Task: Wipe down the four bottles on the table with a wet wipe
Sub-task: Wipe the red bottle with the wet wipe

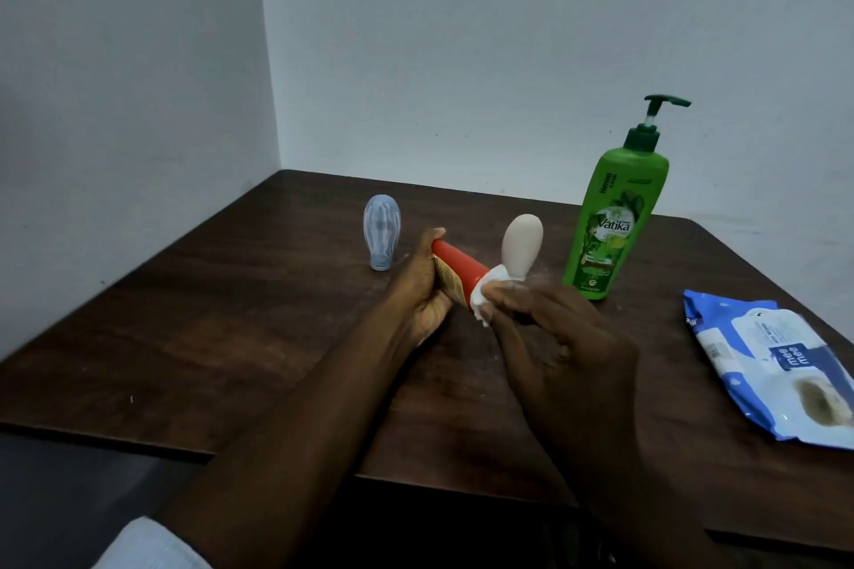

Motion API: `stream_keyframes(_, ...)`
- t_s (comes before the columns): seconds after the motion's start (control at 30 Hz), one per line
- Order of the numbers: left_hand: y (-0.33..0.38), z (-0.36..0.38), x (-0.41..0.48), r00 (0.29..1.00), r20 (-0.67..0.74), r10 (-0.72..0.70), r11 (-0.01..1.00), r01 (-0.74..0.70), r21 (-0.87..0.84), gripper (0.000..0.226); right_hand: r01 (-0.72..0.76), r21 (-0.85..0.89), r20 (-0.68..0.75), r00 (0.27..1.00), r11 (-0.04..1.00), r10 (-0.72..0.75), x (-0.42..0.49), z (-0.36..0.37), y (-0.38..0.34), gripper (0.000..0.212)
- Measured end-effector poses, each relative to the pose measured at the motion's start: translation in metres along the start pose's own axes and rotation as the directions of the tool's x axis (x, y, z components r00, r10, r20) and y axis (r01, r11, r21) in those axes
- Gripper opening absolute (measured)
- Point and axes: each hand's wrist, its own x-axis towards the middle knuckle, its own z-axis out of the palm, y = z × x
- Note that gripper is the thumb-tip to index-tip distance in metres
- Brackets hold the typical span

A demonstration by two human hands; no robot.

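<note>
My left hand (425, 286) grips a red bottle (457, 268) with a gold label, held tilted above the dark wooden table (208, 337). My right hand (554, 337) pinches a white wet wipe (485, 296) against the bottle's lower right end. Behind the wipe a beige bottle (521, 245) stands upside down on its cap. To the left, a pale blue bottle (381, 229) also rests on its cap. A tall green pump bottle (614, 208) stands at the right.
A blue and white wet wipe pack (776, 365) lies flat near the table's right edge. White walls meet in a corner behind the table. The table's front edge runs just below my forearms.
</note>
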Motion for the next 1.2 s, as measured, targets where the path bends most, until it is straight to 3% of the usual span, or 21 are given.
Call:
stream_keyframes(0.27,0.003,-0.002,-0.002,0.999,-0.037,-0.019,1.000,0.019,-0.006,0.039,0.137,-0.033,0.108,0.985,0.990,-0.133,-0.009,0.000,0.005,0.030)
stream_keyframes(0.43,0.003,-0.001,-0.002,0.999,-0.032,-0.006,1.000,0.006,0.001,0.027,0.072,-0.048,0.086,0.994,0.996,-0.068,-0.011,-0.010,0.012,0.029)
stream_keyframes(0.6,0.000,0.000,-0.001,1.000,0.001,-0.017,1.000,0.017,0.022,0.049,0.038,-0.050,0.037,0.999,0.998,-0.036,0.002,-0.006,0.004,0.027)
stream_keyframes(0.7,0.000,-0.001,0.000,1.000,-0.001,-0.028,0.999,0.028,0.041,0.050,0.054,-0.020,0.019,0.998,0.998,-0.053,0.008,-0.002,0.000,0.026)
stream_keyframes(0.87,0.002,-0.002,0.000,1.000,-0.021,-0.009,0.999,0.010,0.036,0.032,0.074,-0.073,0.047,0.996,0.995,-0.070,-0.005,-0.003,0.005,0.030)
stream_keyframes(0.93,0.001,-0.002,0.000,1.000,-0.026,0.000,0.999,0.001,0.046,0.035,0.055,-0.077,0.057,0.997,0.996,-0.051,-0.011,-0.007,0.007,0.031)
stream_keyframes(1.0,0.000,-0.002,0.001,1.000,-0.018,0.000,0.998,0.001,0.056,0.036,-0.029,-0.029,0.087,0.996,0.999,0.031,-0.013,-0.012,0.008,0.032)
stream_keyframes(1.07,-0.001,-0.001,0.000,1.000,-0.011,-0.008,0.998,0.009,0.067,0.036,-0.228,0.119,0.121,0.969,0.966,0.214,-0.013,-0.017,0.008,0.032)
stream_keyframes(1.13,-0.001,0.000,0.001,1.000,-0.010,-0.004,0.999,0.004,0.049,0.036,-0.441,0.340,0.151,0.897,0.831,0.415,-0.011,-0.021,0.010,0.030)
stream_keyframes(1.2,0.000,0.000,0.001,1.000,-0.009,0.002,0.999,-0.002,0.032,0.033,-0.528,0.516,0.159,0.833,0.675,0.530,-0.010,-0.025,0.015,0.026)
